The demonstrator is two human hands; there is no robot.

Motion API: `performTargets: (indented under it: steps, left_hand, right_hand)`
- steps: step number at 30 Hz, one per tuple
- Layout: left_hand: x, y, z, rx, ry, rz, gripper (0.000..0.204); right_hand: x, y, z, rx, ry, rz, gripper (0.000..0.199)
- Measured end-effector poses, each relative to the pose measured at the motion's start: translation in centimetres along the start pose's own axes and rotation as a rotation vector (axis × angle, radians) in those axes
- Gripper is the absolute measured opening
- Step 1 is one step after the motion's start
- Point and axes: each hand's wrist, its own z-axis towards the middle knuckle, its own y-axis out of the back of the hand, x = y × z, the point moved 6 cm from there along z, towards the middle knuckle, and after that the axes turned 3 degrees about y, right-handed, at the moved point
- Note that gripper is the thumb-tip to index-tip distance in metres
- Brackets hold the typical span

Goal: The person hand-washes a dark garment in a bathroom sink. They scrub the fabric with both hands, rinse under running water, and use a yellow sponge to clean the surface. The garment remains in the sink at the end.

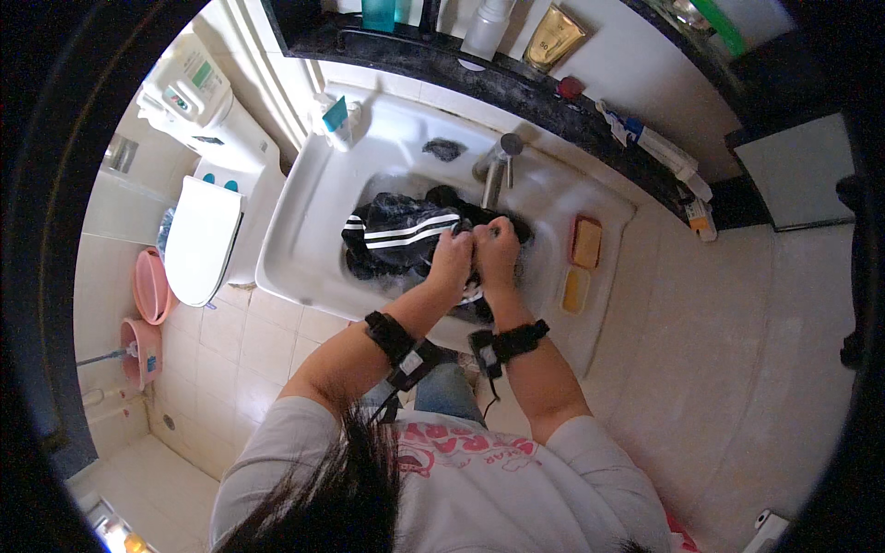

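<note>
Hair [364,465]: dark strands hang closest to my camera, over a white shirt [525,502].
Left hand [451,262]: curled up, and it seems to pinch a bunch of the black cloth [406,235]. Its fingertips are hidden from me.
Right hand [498,251]: curled the same way, right by the other one, pinching cloth too, I think. From so far away I cannot tell if the two hands touch.
Hand work: my guess is that both hands are rubbing or squeezing one bit of the cloth. One look does not tell me which.
Next grip: I think it calls for both hands to hold on tight, because wet cloth is heavy and can slip.
Sink [295,244]: white, with the black cloth in its bowl, in front of the tap [495,175].
Crumples: the black cloth is all bunched up and looks soaked. Its real shape is lost in the folds.
White stripes [410,233]: bright lines that run across the left part of the cloth.
Side of the sink: a tan block [586,243] and a yellow block [576,289] lie on the right; they look like soap.
</note>
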Motion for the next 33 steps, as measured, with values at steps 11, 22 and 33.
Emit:
performTargets:
  steps: [11,22,33]
  left_hand:
    - [-7.0,6.6,0.7,-0.085,0.040,-1.079,0.018]
    - [-1.1,1.7,0.1,0.199,0.578,-1.342,0.044]
    - [-3.5,-0.1,-1.4,-0.129,0.661,-0.746,0.041]
  right_hand:
    - [-5.6,-1.5,-0.6,0.649,-0.145,0.226,0.050]
    - [-2.9,0.9,-2.8,0.294,-0.188,0.507,0.032]
    - [-1.1,-0.1,-0.5,0.022,-0.157,0.019,0.063]
